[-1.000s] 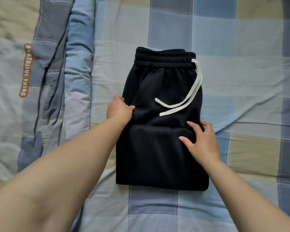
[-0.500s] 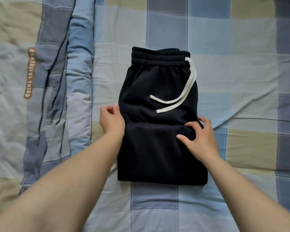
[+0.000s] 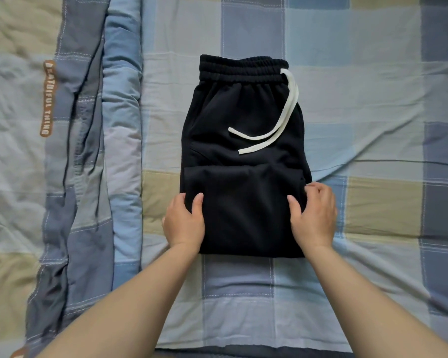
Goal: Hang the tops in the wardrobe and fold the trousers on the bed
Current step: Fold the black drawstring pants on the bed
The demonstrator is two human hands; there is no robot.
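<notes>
Rumpled quilt [image 3: 88, 177] bunched along the left, checked sheet [image 3: 373, 112] underneath. Black trousers [image 3: 243, 130] lie folded mid-bed, long axis near-to-far, waistband far, white drawstring [image 3: 277, 127] trailing (loose on top). Left hand [image 3: 184, 223] and right hand [image 3: 314, 215] both grip the near folded layer's sides, thumbs on top.

A home bedroom. A checked sheet [image 3: 347, 99] covers the bed, with a rumpled quilt [image 3: 62, 177] alongside.
</notes>
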